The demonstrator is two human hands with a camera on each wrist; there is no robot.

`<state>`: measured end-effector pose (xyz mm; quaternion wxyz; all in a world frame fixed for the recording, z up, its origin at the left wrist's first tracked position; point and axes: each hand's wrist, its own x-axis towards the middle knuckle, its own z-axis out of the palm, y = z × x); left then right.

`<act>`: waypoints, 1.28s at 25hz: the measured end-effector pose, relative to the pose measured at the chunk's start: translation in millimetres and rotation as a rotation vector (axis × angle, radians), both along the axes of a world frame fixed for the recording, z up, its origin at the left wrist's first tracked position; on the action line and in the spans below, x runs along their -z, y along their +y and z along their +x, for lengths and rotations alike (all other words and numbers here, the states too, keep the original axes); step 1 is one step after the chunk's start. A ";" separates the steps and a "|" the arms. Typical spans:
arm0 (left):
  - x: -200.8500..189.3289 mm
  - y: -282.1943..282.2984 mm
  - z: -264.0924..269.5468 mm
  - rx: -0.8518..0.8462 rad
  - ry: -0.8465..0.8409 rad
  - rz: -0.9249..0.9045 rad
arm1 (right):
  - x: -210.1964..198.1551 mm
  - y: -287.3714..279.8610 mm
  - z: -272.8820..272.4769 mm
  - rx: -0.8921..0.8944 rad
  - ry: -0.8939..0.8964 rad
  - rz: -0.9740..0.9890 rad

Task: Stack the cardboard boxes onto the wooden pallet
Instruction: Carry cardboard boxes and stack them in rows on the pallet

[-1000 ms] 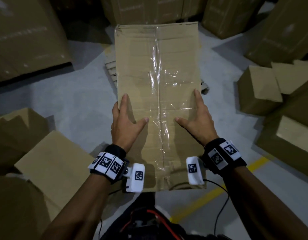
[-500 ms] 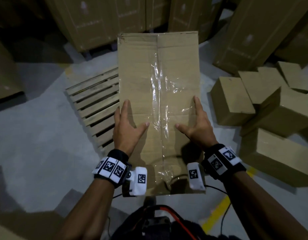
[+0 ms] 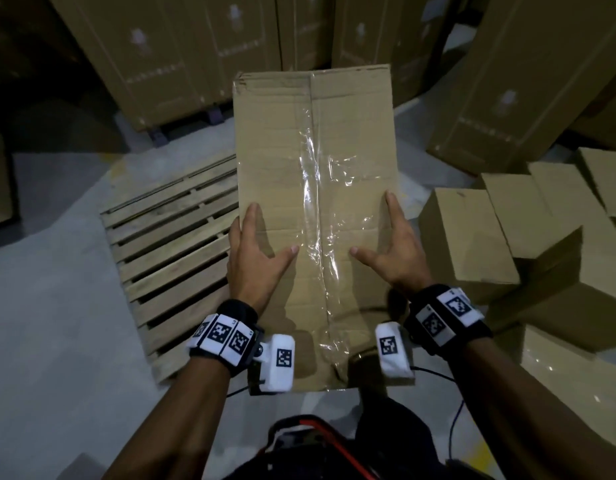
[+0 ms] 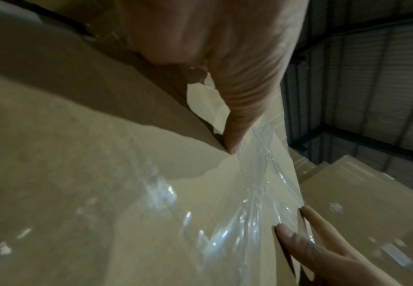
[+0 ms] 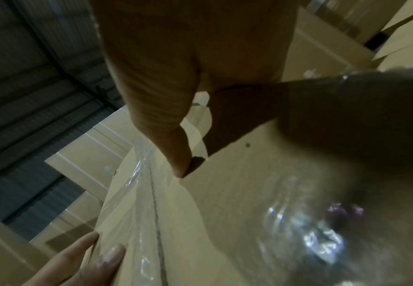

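Now: Box Held Above the Pallet's Edge

Up in front of the person, a long cardboard box [image 3: 313,202] with clear tape [image 3: 317,216] along its seam hangs over the right part of the wooden pallet [image 3: 171,244]. The left hand [image 3: 254,258] and right hand [image 3: 393,251] clasp its sides, thumbs spread on top, other fingers wrapped over the edges. Loose boxes [image 3: 472,237] lie right; tall cartons [image 3: 182,53] stand behind.
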<state>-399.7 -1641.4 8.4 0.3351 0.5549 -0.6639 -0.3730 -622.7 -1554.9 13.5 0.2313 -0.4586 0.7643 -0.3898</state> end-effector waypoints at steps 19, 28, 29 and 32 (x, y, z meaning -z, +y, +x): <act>41.7 -239.6 -170.1 -0.387 -0.054 0.179 | 9.3 -331.6 -192.3 -0.465 0.021 0.255; 38.6 -391.4 -195.1 -0.392 -0.122 0.312 | 32.6 -497.6 -219.1 -0.530 -0.012 0.332; 38.9 -404.7 -196.2 -0.383 -0.134 0.320 | 35.4 -512.0 -221.9 -0.533 -0.014 0.335; 44.3 -448.7 -205.3 -0.382 -0.153 0.336 | 45.5 -562.4 -234.2 -0.547 -0.027 0.348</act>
